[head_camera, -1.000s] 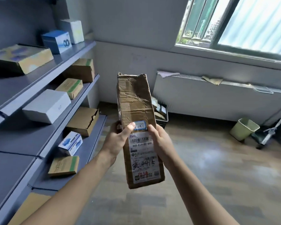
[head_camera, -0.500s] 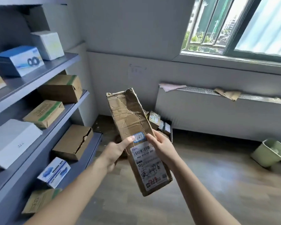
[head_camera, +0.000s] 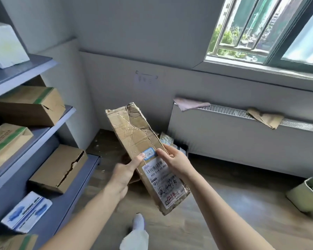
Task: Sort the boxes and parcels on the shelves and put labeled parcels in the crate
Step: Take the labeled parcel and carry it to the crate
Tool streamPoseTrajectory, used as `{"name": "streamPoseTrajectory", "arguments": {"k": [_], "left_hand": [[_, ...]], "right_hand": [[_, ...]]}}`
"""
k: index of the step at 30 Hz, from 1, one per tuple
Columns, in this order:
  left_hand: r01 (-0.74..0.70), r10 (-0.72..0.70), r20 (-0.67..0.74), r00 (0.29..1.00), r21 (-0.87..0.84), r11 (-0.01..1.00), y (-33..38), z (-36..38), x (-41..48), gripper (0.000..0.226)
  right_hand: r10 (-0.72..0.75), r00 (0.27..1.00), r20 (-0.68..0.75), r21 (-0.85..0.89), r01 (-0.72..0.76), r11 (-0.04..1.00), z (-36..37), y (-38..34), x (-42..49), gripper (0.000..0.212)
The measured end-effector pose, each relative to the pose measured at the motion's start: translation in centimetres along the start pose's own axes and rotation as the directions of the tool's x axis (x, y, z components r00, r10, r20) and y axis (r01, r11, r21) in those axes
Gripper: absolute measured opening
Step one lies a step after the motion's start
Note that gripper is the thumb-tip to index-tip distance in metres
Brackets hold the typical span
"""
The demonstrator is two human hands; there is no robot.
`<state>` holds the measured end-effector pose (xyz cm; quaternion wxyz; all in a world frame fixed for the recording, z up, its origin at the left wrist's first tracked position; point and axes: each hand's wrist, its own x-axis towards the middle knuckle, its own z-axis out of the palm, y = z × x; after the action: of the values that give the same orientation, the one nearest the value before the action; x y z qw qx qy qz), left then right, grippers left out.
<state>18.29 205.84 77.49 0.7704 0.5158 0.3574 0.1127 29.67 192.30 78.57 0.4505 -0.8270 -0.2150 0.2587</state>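
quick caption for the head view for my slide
Left hand and right hand hold a worn, labelled cardboard parcel beside grey shelves stocked with boxes.

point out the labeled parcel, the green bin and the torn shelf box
labeled parcel (head_camera: 134, 130), head view, bare cardboard above the label
green bin (head_camera: 300, 197), head view, outer wall
torn box (head_camera: 51, 168), head view, top face

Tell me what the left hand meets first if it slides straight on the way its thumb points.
The blue sticker on the parcel: the left hand has its thumb tip right beside it. Past that, probably the thumb of the right hand.
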Motion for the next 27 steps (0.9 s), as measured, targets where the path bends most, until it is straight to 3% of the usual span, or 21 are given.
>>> {"name": "streamPoseTrajectory", "arguments": {"k": [4, 8, 12, 21, 25, 27], "left_hand": [[0.009, -0.009, -0.017, 1.000, -0.051, 0.999, -0.2, 2.7, 7.1, 0.021], [0.030, -0.042, -0.096, 0.995, -0.121, 0.992, -1.2, 4.8, 15.2, 0.031], [0.115, -0.148, -0.185, 0.971, -0.181, 0.977, -3.5, 5.9, 21.9, 0.048], [0.207, -0.354, -0.397, 0.847, -0.367, 0.907, -12.5, 7.8, 31.9, 0.050], [0.213, -0.421, -0.485, 0.766, -0.426, 0.879, -17.7, 9.2, 36.4, 0.056], [0.186, -0.442, -0.516, 0.733, -0.474, 0.861, -20.3, 10.0, 38.4, 0.056]], "right_hand": [[0.031, 0.999, 0.012, -0.091, -0.030, 0.995, -1.6, 1.3, 7.6, 0.048], [0.043, 0.999, -0.027, -0.251, -0.048, 0.967, -2.4, 2.9, 15.6, 0.072], [0.110, 0.993, 0.039, -0.341, -0.091, 0.936, -2.8, 4.8, 22.0, 0.053], [0.100, 0.979, 0.176, -0.526, 0.008, 0.850, 0.3, 15.2, 32.2, 0.047], [0.106, 0.940, 0.324, -0.587, 0.112, 0.802, 1.1, 22.0, 36.2, 0.058], [0.097, 0.911, 0.400, -0.608, 0.185, 0.772, 1.0, 25.2, 37.8, 0.073]]}}
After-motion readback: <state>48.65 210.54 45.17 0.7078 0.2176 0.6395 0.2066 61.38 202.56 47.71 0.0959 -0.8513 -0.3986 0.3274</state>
